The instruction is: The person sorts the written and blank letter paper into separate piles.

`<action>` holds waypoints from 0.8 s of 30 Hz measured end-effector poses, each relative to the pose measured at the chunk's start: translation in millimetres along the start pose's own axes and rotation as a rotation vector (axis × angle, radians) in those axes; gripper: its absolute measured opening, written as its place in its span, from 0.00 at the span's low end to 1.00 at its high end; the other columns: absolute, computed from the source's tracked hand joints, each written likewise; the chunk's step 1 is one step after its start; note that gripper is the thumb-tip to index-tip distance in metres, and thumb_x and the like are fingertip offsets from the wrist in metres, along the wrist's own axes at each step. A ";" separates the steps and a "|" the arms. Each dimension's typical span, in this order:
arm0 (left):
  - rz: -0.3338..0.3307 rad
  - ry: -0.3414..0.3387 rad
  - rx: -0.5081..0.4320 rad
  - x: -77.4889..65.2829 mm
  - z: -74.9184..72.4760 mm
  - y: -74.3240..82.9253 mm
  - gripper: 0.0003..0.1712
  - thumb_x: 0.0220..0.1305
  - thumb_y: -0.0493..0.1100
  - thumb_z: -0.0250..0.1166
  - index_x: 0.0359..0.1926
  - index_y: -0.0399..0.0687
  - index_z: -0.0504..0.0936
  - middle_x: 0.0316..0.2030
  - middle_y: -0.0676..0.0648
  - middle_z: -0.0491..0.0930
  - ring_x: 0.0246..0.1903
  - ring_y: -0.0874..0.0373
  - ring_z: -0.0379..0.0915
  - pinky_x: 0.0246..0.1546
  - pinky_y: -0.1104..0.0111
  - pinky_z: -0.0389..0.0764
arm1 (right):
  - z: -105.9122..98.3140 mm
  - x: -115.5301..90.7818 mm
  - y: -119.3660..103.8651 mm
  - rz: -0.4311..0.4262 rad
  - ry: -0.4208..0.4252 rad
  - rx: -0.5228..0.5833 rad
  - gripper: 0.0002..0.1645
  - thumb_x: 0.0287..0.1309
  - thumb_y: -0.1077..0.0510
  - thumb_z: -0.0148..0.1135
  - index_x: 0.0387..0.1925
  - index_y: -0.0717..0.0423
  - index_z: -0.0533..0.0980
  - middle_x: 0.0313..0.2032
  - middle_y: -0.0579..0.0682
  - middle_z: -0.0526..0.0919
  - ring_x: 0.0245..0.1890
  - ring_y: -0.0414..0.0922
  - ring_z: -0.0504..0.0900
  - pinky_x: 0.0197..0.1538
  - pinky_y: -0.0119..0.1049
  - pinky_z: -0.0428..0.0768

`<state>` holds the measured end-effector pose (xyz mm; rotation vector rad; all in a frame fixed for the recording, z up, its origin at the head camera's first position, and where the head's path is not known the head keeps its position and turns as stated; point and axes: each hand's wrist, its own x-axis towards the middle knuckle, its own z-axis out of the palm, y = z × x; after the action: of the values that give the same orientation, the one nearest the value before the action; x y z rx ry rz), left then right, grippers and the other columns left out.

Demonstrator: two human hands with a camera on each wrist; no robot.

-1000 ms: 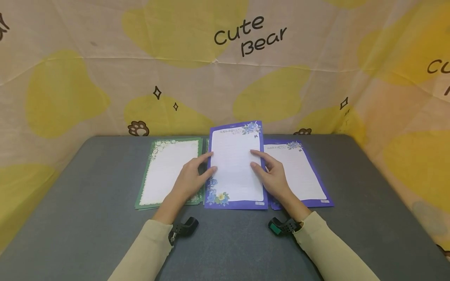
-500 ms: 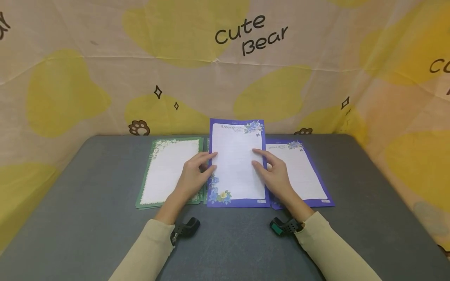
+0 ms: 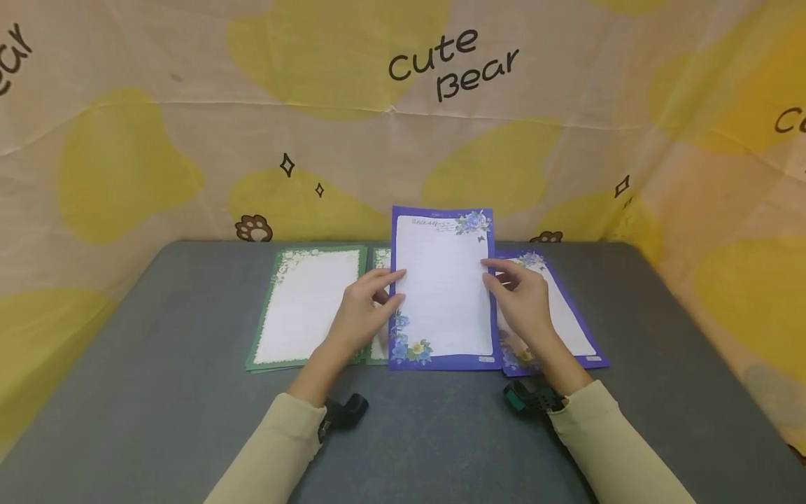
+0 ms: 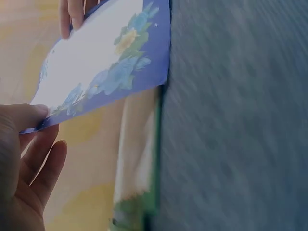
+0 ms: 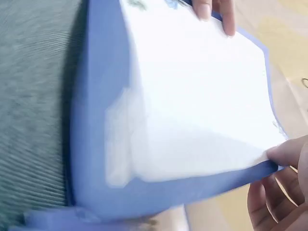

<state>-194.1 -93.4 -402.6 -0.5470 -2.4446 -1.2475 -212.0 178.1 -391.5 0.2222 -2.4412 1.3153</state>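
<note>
Both my hands hold a sheet of letter paper (image 3: 443, 294) with a purple-blue border, faint lines and blue flowers in two corners. It stands tilted up from the table. My left hand (image 3: 360, 315) pinches its left edge, thumb (image 4: 33, 113) on the front and fingers behind. On the opposite edge my right hand (image 3: 525, 304) pinches it the same way, as the right wrist view shows. Left of it lie green-bordered sheets (image 3: 308, 301), slightly fanned. Another green-bordered sheet (image 3: 381, 259) is partly hidden behind the held one. More purple-bordered sheets (image 3: 569, 318) lie at the right, partly behind my right hand.
A dark grey table (image 3: 415, 434) spreads beneath everything. Behind its far edge hangs a cream and yellow cloth (image 3: 352, 84) printed with "Cute Bear". Black wrist devices (image 3: 346, 413) sit at both cuffs.
Both hands have carried the purple-bordered sheet to the right and slightly up. More of the green-bordered sheet behind it shows, and more of the right-hand purple sheets is covered.
</note>
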 end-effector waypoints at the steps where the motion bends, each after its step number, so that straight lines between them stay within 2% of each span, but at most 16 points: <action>1: 0.004 0.002 0.000 0.4 0.4 2.8 0.23 0.63 0.35 0.71 0.60 0.44 0.83 0.56 0.40 0.82 0.31 0.58 0.78 0.30 0.75 0.80 | -2.4 1.1 -1.3 0.009 0.006 -0.001 0.16 0.66 0.59 0.65 0.54 0.55 0.84 0.49 0.56 0.89 0.41 0.50 0.86 0.38 0.17 0.76; 4: -0.004 0.010 -0.025 3.2 1.0 11.4 0.23 0.63 0.35 0.70 0.60 0.44 0.83 0.56 0.41 0.83 0.30 0.59 0.76 0.28 0.76 0.77 | -10.1 4.5 -5.7 0.036 0.018 0.002 0.16 0.67 0.58 0.64 0.54 0.54 0.84 0.47 0.57 0.89 0.38 0.45 0.84 0.35 0.19 0.77; 7: -0.031 0.015 -0.058 8.8 2.5 20.9 0.23 0.64 0.34 0.69 0.61 0.45 0.83 0.55 0.43 0.83 0.28 0.60 0.74 0.26 0.76 0.74 | -19.2 7.7 -10.0 0.055 0.036 0.004 0.16 0.67 0.57 0.64 0.55 0.53 0.84 0.46 0.57 0.89 0.35 0.39 0.81 0.31 0.22 0.76; 9: -0.060 0.011 -0.078 13.4 4.9 28.0 0.23 0.64 0.35 0.69 0.61 0.45 0.83 0.55 0.43 0.83 0.26 0.60 0.72 0.25 0.76 0.73 | -25.4 10.3 -11.2 0.066 0.051 -0.007 0.16 0.67 0.57 0.64 0.55 0.52 0.84 0.46 0.58 0.89 0.33 0.38 0.79 0.27 0.23 0.74; 13: -0.106 -0.009 -0.077 21.1 15.6 41.7 0.23 0.65 0.36 0.69 0.61 0.46 0.82 0.56 0.45 0.83 0.26 0.61 0.71 0.25 0.76 0.73 | -39.2 14.0 -11.4 0.063 0.069 -0.078 0.18 0.67 0.59 0.62 0.57 0.52 0.83 0.41 0.60 0.90 0.31 0.45 0.82 0.21 0.25 0.72; 17: -0.113 -0.033 -0.073 25.2 31.1 51.9 0.23 0.66 0.36 0.67 0.62 0.45 0.82 0.57 0.44 0.83 0.25 0.61 0.73 0.25 0.75 0.75 | -54.1 15.9 -10.2 0.033 0.075 -0.148 0.20 0.67 0.61 0.59 0.58 0.54 0.82 0.37 0.64 0.89 0.30 0.54 0.83 0.20 0.26 0.73; 20: -0.142 -0.057 -0.094 26.6 43.9 59.0 0.23 0.67 0.36 0.67 0.63 0.45 0.81 0.60 0.44 0.81 0.26 0.62 0.75 0.26 0.75 0.77 | -64.5 17.2 -8.1 0.024 0.089 -0.180 0.20 0.67 0.61 0.57 0.58 0.54 0.82 0.39 0.65 0.89 0.31 0.57 0.85 0.21 0.26 0.73; 24: -0.215 -0.101 -0.135 27.3 61.6 68.8 0.25 0.68 0.37 0.66 0.65 0.46 0.79 0.64 0.44 0.79 0.25 0.64 0.75 0.23 0.76 0.76 | -76.6 18.1 -5.1 0.017 0.115 -0.217 0.21 0.65 0.63 0.56 0.58 0.54 0.83 0.40 0.66 0.88 0.31 0.59 0.86 0.20 0.27 0.72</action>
<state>-192.3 -0.7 -376.7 -0.3988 -2.5709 -1.5127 -209.1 239.5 -342.1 0.0681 -2.4673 1.0292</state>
